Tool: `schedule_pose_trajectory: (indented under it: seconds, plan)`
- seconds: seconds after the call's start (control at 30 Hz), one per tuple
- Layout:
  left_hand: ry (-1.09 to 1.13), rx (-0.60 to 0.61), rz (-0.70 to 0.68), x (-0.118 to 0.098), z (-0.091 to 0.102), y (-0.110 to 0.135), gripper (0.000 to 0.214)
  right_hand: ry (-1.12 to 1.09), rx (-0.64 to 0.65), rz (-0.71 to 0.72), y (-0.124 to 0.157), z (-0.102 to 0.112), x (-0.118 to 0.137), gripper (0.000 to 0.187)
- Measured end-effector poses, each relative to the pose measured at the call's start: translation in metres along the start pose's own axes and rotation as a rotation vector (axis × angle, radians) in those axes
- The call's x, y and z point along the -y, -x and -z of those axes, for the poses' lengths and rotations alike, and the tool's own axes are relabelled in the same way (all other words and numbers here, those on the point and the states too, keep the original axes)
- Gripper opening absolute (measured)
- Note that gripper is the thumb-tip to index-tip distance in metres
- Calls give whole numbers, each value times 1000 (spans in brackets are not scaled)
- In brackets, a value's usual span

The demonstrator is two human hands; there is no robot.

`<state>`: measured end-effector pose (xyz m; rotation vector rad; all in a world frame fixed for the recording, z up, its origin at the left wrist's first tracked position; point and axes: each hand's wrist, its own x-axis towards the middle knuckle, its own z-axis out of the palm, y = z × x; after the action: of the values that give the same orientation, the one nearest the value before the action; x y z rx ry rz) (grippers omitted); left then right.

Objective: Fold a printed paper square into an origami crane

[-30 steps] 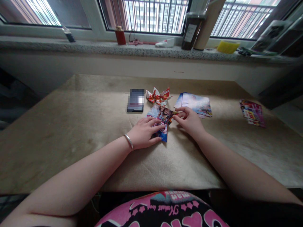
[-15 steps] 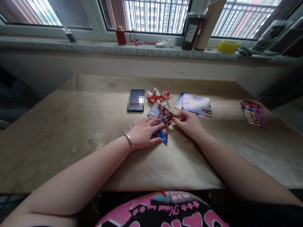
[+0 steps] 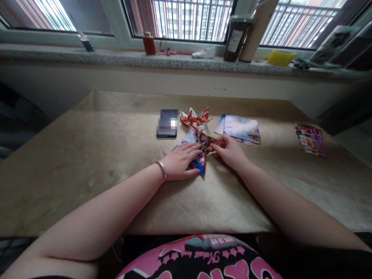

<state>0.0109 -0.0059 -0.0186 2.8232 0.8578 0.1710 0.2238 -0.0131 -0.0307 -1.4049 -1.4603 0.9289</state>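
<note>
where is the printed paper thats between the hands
In the head view, the printed paper is near the centre, under the left hand, right corner pinched by the right hand, just below the red folded paper.

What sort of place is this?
Probably a room in a home: a table below windows, an apartment-like building outside, and a red container on the sill.

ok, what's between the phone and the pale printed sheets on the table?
Head view: a red-and-white folded paper, just beyond the patterned paper under the left hand.
</note>
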Motion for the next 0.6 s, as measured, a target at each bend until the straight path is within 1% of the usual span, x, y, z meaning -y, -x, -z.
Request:
schedule_pose_trajectory:
  seconds: [0.1,0.2,0.23,0.33,0.4,0.53,0.6]
  plan:
    - [35,-3,14,1,-1,0,69,-60,3,24,2,-3,0,28]
    - [79,-30,20,1,0,1,81,-86,-1,11,3,-4,2,32]
    - [85,-37,8,1,0,1,82,-90,-7,5,3,-3,3,33]
    - [61,-26,-54,-1,2,1,71,-81,-24,4,2,-2,3,35]
    - [39,-15,-70,-2,3,1,64,-37,-30,13,2,-1,1,34]
    - [31,-13,-63,-1,3,0,63,93,-14,65,1,1,-1,28]
    - [26,-17,-69,0,2,0,64,127,15,71,0,1,-2,25]
